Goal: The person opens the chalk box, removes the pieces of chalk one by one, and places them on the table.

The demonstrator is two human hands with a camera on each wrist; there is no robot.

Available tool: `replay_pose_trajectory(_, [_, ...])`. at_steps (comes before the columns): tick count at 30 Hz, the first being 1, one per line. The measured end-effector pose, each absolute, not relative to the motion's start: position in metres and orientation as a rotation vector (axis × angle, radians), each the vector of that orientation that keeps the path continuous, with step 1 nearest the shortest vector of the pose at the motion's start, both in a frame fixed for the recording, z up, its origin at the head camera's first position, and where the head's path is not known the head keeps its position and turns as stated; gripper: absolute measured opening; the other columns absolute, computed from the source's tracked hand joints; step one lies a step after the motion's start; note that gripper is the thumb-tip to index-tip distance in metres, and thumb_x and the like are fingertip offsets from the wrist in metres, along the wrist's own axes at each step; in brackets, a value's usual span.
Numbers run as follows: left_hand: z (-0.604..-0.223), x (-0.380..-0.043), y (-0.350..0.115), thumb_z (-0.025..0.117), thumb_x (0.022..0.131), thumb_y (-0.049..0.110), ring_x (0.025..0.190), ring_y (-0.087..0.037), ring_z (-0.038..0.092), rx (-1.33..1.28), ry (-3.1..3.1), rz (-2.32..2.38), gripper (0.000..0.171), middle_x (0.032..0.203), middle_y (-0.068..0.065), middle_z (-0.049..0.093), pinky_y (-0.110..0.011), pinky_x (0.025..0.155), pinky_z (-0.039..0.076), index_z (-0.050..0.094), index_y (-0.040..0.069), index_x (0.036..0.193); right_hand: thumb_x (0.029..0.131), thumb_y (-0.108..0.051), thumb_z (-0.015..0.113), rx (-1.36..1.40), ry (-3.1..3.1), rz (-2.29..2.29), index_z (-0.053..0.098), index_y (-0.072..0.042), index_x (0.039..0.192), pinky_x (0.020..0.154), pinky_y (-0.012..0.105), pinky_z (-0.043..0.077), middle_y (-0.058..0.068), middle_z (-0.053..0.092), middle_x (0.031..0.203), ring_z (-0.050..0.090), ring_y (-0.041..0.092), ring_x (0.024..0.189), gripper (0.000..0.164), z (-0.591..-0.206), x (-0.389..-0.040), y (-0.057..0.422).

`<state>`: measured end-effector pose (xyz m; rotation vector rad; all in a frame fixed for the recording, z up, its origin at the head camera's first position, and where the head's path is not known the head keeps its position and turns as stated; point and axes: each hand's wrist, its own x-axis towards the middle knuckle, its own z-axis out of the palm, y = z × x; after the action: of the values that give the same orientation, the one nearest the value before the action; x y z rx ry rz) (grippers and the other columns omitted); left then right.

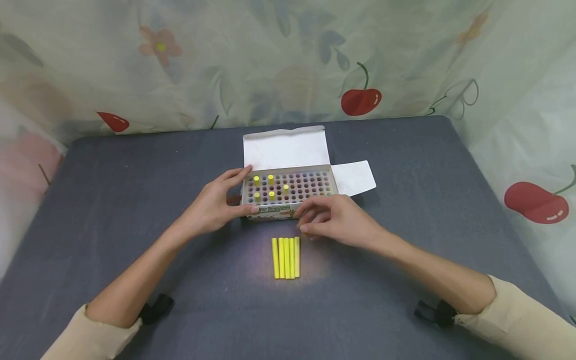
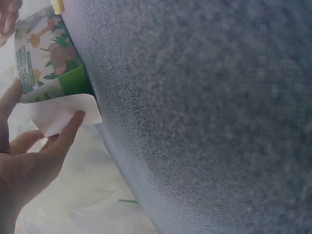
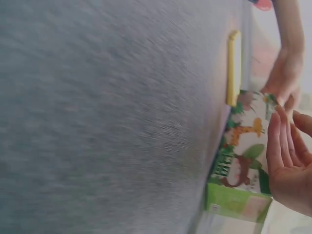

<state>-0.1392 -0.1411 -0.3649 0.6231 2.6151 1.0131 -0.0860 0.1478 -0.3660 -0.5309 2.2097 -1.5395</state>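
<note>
An open cardboard chalk box (image 1: 290,210) stands on the table, holding a tray of round holes (image 1: 310,185). Several yellow chalk sticks (image 1: 271,179) stand upright in holes at its left half. My left hand (image 1: 216,202) holds the box's left end, thumb at the front edge and fingers toward the back corner; in the left wrist view its fingers lie by a white side flap (image 2: 63,114). My right hand (image 1: 339,220) hovers at the box's front right, fingers loosely bent with nothing seen between them. Just in front of the box, more yellow chalk sticks (image 1: 285,257) lie side by side.
The box's white lid (image 1: 287,150) is folded back behind it, and a side flap (image 1: 353,178) sticks out to the right. A dark grey cloth (image 1: 216,310) covers the table. Patterned curtains (image 1: 279,65) hang along the back and sides.
</note>
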Motion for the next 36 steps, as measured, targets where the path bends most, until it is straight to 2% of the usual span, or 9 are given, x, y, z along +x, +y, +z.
replay_pose_trajectory(5, [-0.365,-0.139,-0.144,0.079,0.088,0.024,0.12,-0.038,0.06,0.608,2.603,1.028,0.091,0.161,-0.016,0.023,-0.044,0.087,0.058,0.023,0.02,0.16,0.089,0.0,0.071,-0.631,2.236,-1.562,0.068,0.0,0.112,0.073,0.046,0.061,0.013,0.072,0.098,0.071,0.035,0.085,0.023,-0.355,-0.098,0.144])
replay_pose_trajectory(9, [-0.365,-0.138,-0.147,0.078,0.088,0.024,0.12,-0.039,0.059,0.612,2.597,1.046,0.09,0.161,-0.016,0.023,-0.044,0.088,0.058,0.023,0.019,0.16,0.089,0.003,0.07,-0.692,2.276,-1.576,0.069,0.001,0.11,0.074,0.041,0.061,0.011,0.072,0.1,0.071,0.033,0.085,0.022,-0.35,-0.111,0.14])
replay_pose_trajectory(12, [-0.367,-0.138,-0.146,0.078,0.089,0.024,0.121,-0.039,0.059,0.625,2.593,1.056,0.09,0.161,-0.016,0.023,-0.044,0.088,0.058,0.023,0.019,0.16,0.089,0.003,0.07,-0.68,2.312,-1.581,0.07,0.0,0.109,0.072,0.036,0.062,0.011,0.071,0.1,0.072,0.029,0.084,0.02,-0.347,-0.12,0.14])
replay_pose_trajectory(20, [-0.368,-0.138,-0.145,0.078,0.088,0.024,0.121,-0.039,0.059,0.628,2.575,1.077,0.09,0.161,-0.015,0.023,-0.042,0.089,0.058,0.023,0.02,0.16,0.09,0.0,0.07,-0.647,2.413,-1.546,0.072,-0.005,0.105,0.069,0.034,0.06,0.009,0.073,0.096,0.072,0.021,0.079,0.016,-0.347,-0.137,0.138])
replay_pose_trajectory(29, [-0.368,-0.14,-0.143,0.079,0.088,0.022,0.122,-0.038,0.058,0.631,2.572,1.087,0.09,0.16,-0.015,0.024,-0.042,0.089,0.058,0.024,0.019,0.16,0.088,-0.002,0.074,-0.655,2.51,-1.41,0.073,-0.007,0.105,0.077,0.03,0.059,0.001,0.072,0.102,0.071,0.012,0.089,0.018,-0.35,-0.148,0.133])
replay_pose_trajectory(36, [-0.368,-0.14,-0.142,0.079,0.088,0.022,0.125,-0.039,0.055,0.628,2.573,1.083,0.091,0.161,-0.016,0.023,-0.043,0.09,0.057,0.023,0.018,0.16,0.088,-0.004,0.075,-0.623,2.506,-1.299,0.074,-0.009,0.11,0.082,0.031,0.057,0.001,0.074,0.102,0.07,0.011,0.092,0.022,-0.35,-0.152,0.13])
